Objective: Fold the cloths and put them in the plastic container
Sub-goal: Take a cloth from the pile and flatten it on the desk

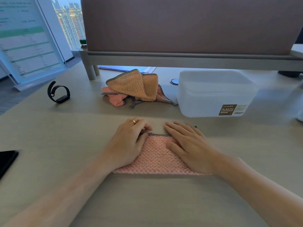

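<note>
Open tabletop [147, 202] runs to its near edge beneath the folded pink waffle cloth [155, 158], right hand [188, 145] pressing it flat-fingered, left hand [127, 143] pinching its checkered hem [159, 134].

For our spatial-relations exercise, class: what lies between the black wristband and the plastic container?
A heap of unfolded cloths, orange over pink, lies between the black wristband and the plastic container, as the head view shows.

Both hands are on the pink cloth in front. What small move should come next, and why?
Probably fold the pink waffle-knit cloth in half sideways: it lies flat as a wide strip under the left hand and right hand, likely too long for the translucent plastic container.
</note>
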### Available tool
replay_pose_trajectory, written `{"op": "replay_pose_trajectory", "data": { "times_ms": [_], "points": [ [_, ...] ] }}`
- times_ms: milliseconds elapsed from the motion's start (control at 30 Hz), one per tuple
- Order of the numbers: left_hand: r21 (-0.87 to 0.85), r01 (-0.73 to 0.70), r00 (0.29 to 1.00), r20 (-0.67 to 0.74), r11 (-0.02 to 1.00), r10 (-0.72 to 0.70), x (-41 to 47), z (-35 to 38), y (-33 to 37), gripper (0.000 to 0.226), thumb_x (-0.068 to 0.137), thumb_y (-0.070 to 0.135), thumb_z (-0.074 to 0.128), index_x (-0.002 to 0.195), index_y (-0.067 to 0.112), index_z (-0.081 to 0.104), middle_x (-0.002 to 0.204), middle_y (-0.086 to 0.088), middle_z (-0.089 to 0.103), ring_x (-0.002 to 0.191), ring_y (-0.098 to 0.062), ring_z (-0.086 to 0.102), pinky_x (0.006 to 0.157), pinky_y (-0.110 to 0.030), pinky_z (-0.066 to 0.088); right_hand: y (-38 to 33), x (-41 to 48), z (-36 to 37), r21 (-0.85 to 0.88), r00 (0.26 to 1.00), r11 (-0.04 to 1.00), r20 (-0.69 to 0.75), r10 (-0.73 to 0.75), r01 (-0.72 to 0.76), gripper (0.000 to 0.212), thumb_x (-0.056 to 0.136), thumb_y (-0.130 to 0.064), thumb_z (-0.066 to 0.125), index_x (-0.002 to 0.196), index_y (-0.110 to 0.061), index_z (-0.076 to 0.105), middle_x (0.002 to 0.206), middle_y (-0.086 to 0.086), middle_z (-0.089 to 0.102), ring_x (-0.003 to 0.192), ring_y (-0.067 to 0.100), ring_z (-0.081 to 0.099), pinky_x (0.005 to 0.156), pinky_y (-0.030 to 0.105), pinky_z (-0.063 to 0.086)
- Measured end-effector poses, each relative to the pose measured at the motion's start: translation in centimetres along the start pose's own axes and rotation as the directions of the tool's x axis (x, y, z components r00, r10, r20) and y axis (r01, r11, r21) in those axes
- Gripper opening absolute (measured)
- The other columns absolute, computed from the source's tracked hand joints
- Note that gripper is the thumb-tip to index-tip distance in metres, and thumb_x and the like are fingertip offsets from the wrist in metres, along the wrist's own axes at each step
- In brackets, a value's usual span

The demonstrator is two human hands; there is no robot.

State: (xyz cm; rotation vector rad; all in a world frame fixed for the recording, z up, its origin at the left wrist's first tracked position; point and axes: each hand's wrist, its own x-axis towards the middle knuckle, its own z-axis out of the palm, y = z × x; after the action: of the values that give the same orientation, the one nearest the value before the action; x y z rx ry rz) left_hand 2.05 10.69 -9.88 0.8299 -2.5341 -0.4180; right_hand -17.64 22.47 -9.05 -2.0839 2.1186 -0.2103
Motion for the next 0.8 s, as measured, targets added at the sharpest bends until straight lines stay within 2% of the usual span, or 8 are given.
{"op": "replay_pose_trajectory", "data": {
  "times_ms": [67, 167, 300, 500, 567, 633, 700, 800],
  "points": [
    [0.082, 0.005, 0.995, 0.098, 0.997, -0.013, -0.3, -0.1, -0.4, 0.032, 0.102, 0.037, 0.041, 0.131, 0.032, 0.053, 0.135, 0.016, 0.053, 0.13, -0.006, 0.043, 0.112, -0.03, 0.032, 1.1, -0.1, 0.2, -0.044, 0.999, 0.999, 0.052, 0.013, -0.011, 0.079, 0.093, -0.067, 0.001, 0.162, -0.03, 0.002, 0.168, -0.018, -0.004, 0.154, 0.002, -0.012, 0.125, 0.029, -0.009],
    [0.211, 0.015, 0.966, 0.248, 0.977, -0.068, -0.6, -0.4, -0.4, 0.064, 0.099, 0.057, 0.013, 0.158, 0.032, 0.025, 0.164, 0.015, 0.023, 0.151, -0.004, 0.015, 0.123, -0.027, 0.006, 2.6, -0.5, -0.2, -0.147, 0.998, 0.987, 0.009, 0.059, -0.057, 0.087, 0.088, -0.07, -0.012, 0.162, -0.024, -0.003, 0.17, -0.01, -0.007, 0.154, 0.007, -0.016, 0.125, 0.032, -0.01],
    [0.396, -0.018, 0.974, 0.214, 0.918, -0.073, -0.7, -0.6, 1.1, 0.078, 0.094, 0.061, -0.001, 0.163, 0.023, 0.005, 0.171, 0.006, 0.001, 0.156, -0.01, -0.007, 0.126, -0.036, -0.008, -0.2, -1.0, -0.7, -0.133, 0.995, 0.991, -0.098, 0.016, -0.029, 0.076, 0.097, -0.061, -0.001, 0.162, -0.021, -0.006, 0.168, -0.009, -0.012, 0.153, 0.008, -0.019, 0.124, 0.031, -0.012],
    [0.324, 0.032, 0.952, 0.279, 0.946, -0.128, -1.5, 0.6, 2.0, 0.076, 0.094, 0.058, -0.003, 0.162, 0.024, -0.005, 0.17, 0.008, -0.008, 0.154, -0.004, -0.014, 0.124, -0.029, -0.012, -1.7, -0.6, 0.5, -0.002, 1.0, 1.0, -0.013, 0.005, -0.006, 0.086, 0.089, -0.073, -0.002, 0.162, -0.029, 0.007, 0.169, -0.013, 0.002, 0.155, 0.005, -0.003, 0.126, 0.032, -0.002],
    [0.308, 0.025, 0.939, 0.319, 0.951, -0.128, -1.4, 0.3, 1.7, 0.067, 0.102, 0.054, 0.004, 0.162, 0.026, -0.007, 0.169, 0.01, -0.011, 0.153, -0.002, -0.016, 0.125, -0.029, -0.011, 0.3, -1.1, -0.7, 0.085, 0.994, 0.996, -0.097, 0.041, -0.032, 0.076, 0.095, -0.071, 0.021, 0.157, -0.029, 0.031, 0.164, -0.012, 0.029, 0.15, 0.007, 0.024, 0.124, 0.031, 0.018],
    [0.287, 0.017, 0.937, 0.33, 0.958, -0.116, -1.4, -0.1, 1.5, 0.071, 0.097, 0.058, -0.002, 0.162, 0.028, -0.006, 0.169, 0.011, -0.01, 0.153, 0.0, -0.015, 0.126, -0.029, -0.009, 2.7, -1.9, -2.1, 0.165, 0.969, 0.985, -0.232, 0.084, -0.046, 0.05, 0.095, -0.054, 0.05, 0.137, -0.029, 0.056, 0.14, -0.013, 0.054, 0.13, 0.003, 0.048, 0.11, 0.026, 0.039],
    [0.276, 0.008, 0.939, 0.327, 0.961, -0.102, -1.6, 0.0, 1.3, 0.082, 0.087, 0.061, -0.011, 0.162, 0.028, -0.003, 0.17, 0.012, -0.007, 0.153, 0.0, -0.012, 0.126, -0.028, -0.007, 4.4, -2.8, -2.9, 0.254, 0.947, 0.966, -0.299, 0.116, -0.037, 0.029, 0.089, -0.042, 0.068, 0.115, -0.028, 0.067, 0.114, -0.016, 0.063, 0.106, -0.01, 0.054, 0.085, 0.008, 0.041],
    [0.245, 0.014, 0.953, 0.289, 0.97, -0.087, -1.7, 0.0, 1.3, 0.085, 0.085, 0.061, -0.01, 0.162, 0.029, 0.003, 0.17, 0.014, -0.001, 0.154, 0.001, -0.007, 0.125, -0.026, -0.007, 5.3, -3.1, -3.0, 0.315, 0.959, 0.945, -0.23, 0.164, -0.086, 0.017, 0.082, -0.028, 0.082, 0.096, -0.025, 0.073, 0.088, -0.015, 0.068, 0.086, -0.01, 0.058, 0.071, 0.006, 0.043]
  ]
}}
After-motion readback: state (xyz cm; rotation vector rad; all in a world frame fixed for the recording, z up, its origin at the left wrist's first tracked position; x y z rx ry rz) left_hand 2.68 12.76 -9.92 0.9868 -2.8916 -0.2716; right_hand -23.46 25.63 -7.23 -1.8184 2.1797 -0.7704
